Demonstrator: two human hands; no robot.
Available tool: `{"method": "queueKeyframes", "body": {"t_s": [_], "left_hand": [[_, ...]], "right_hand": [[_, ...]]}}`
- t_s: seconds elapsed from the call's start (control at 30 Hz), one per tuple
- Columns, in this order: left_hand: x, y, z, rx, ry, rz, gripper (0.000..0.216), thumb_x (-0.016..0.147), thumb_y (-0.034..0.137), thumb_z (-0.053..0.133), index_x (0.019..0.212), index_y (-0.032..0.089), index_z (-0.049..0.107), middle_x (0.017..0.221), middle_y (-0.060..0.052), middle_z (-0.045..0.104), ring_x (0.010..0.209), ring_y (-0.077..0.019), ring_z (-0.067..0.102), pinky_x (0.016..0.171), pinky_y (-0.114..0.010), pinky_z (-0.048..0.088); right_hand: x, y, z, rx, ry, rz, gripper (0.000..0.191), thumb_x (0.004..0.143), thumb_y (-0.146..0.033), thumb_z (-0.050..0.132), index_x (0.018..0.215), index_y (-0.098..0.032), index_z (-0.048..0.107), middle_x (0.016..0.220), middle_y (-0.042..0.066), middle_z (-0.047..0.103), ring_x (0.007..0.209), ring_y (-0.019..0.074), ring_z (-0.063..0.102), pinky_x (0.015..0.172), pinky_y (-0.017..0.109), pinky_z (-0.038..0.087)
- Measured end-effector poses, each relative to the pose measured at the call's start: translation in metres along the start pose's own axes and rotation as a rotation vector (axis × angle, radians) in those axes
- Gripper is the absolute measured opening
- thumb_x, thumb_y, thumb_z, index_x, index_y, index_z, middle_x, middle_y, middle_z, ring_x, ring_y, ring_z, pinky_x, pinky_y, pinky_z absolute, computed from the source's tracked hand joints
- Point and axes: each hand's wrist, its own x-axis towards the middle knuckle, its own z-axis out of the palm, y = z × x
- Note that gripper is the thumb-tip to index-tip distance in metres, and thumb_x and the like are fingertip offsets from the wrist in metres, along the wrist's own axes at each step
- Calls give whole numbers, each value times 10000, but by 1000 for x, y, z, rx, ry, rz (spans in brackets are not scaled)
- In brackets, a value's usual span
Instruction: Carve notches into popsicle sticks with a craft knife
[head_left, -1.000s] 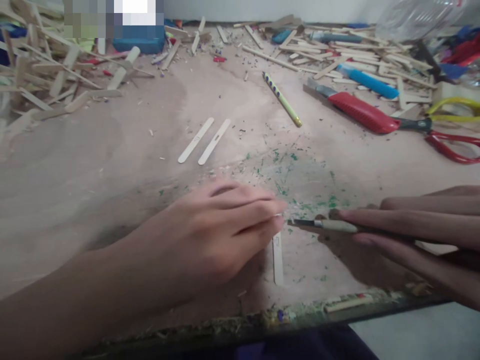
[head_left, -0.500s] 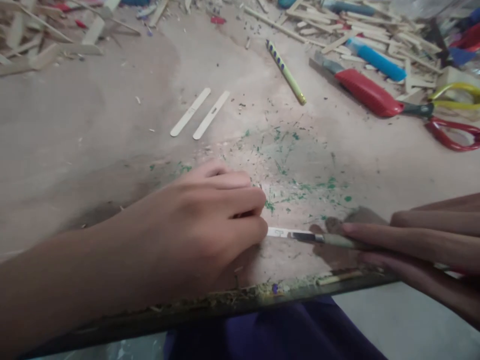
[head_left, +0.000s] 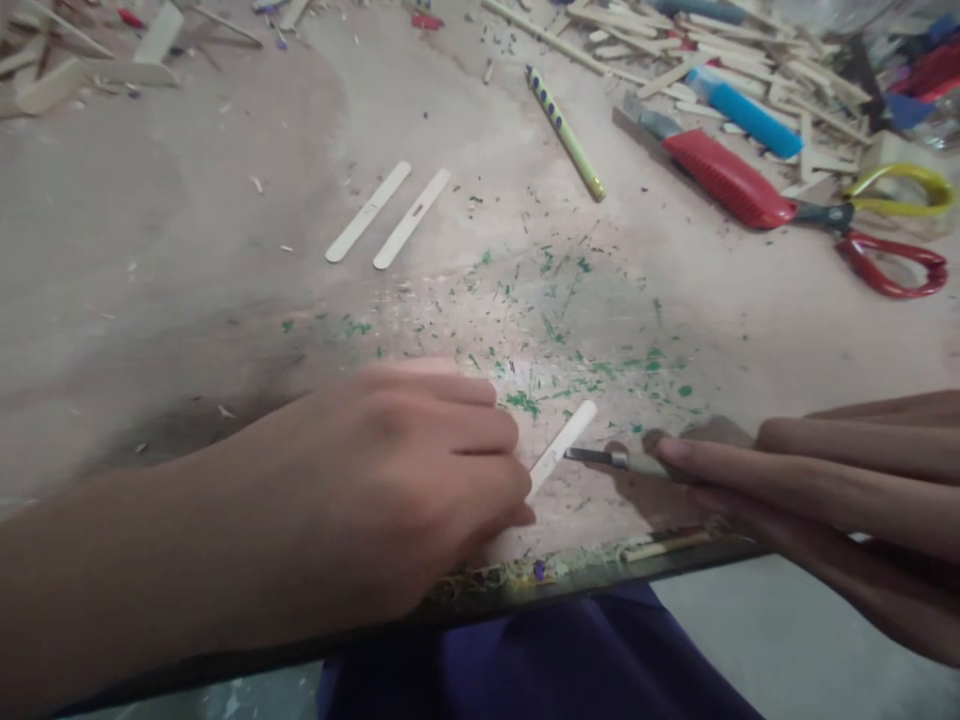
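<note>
Down near the front edge of the worktable, the left hand lies knuckles up with its fingers curled, pinching the near end of a flat wooden stick. That stick lies on the board, angled up and to the right, its rounded far end free. The right hand comes in from the right, fingers stretched long and closed around a thin craft knife; the dark blade tip meets the right edge of the stick about halfway along. Green flecks speckle the board just beyond both hands. Farther back, two more flat sticks lie side by side, nearly parallel and well apart from the hands. A yellow pencil with dark marks lies slanted behind them, and to its right a red box cutter, a blue tool, red-handled scissors and a yellow handle. Loose wood offcuts clutter the far right corner.
</note>
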Motion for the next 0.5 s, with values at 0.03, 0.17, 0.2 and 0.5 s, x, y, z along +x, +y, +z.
{"method": "queueKeyframes", "body": {"t_s": [0.03,0.17,0.2,0.5], "left_hand": [[1,1,0,-18,-20,14,489,1320,217,526,940,213,834,961,-5,855,894,-204,774,864,-438,562],[3,6,-5,64,-5,-44,400,1317,264,599,1001,208,838,1023,-14,837,969,-233,756,929,-471,548],[3,6,-6,108,18,-70,321,1306,293,640,1096,196,863,1124,-42,855,1061,-267,770,984,-494,560],[0,-4,12,278,51,-118,512,1230,568,739,1559,190,844,1802,-165,739,1709,-437,665,1485,-701,481]], "right_hand": [[3,1,2,8,4,-9,478,1290,-229,547,1696,-400,732,1028,-3,897,748,176,812,640,393,611],[13,3,4,1,-2,-29,455,1298,-216,530,1666,-385,738,979,-14,870,704,160,774,611,404,558],[14,4,2,-24,3,-33,455,1296,-225,540,1666,-395,743,949,-23,853,685,160,759,604,416,543],[9,-1,-19,-199,-76,-73,572,1241,-360,668,1810,-423,660,921,-20,821,726,208,772,690,468,608]]}}
